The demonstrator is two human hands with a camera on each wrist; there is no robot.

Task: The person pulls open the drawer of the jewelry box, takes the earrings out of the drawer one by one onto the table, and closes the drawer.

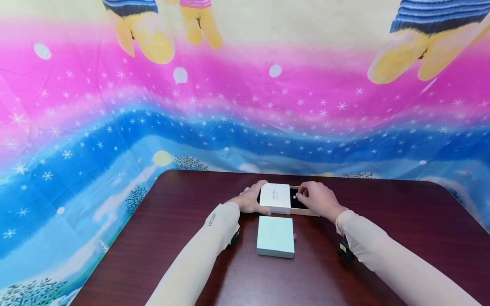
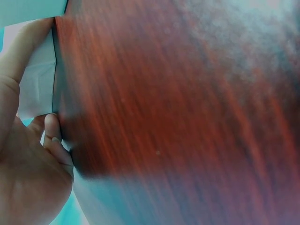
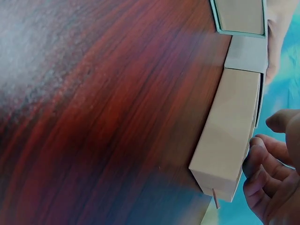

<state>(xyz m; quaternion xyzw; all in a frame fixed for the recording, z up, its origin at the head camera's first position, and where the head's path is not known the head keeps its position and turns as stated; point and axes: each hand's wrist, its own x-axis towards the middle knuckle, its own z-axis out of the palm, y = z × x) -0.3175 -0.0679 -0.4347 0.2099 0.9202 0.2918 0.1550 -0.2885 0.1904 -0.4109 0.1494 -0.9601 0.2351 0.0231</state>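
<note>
A white sliding jewelry box (image 1: 274,198) with dark lettering lies on the table. Its tan drawer (image 3: 225,126) is partly pulled out on the right and bears a black insert. On that insert sits a small shiny piece (image 1: 294,196), too small to name. My left hand (image 1: 253,197) grips the white sleeve from its left end, with the thumb along the near side. Over the drawer is my right hand (image 1: 318,199), its bent fingertips beside the shiny piece. The right wrist view shows a gap between thumb and fingers (image 3: 262,157), with nothing visible in it.
Nearer to me, a pale mint box (image 1: 275,236) with a small ribbon tab on its right side lies on the dark red-brown table (image 1: 172,255). A colourful printed cloth (image 1: 237,102) hangs behind the table's far edge.
</note>
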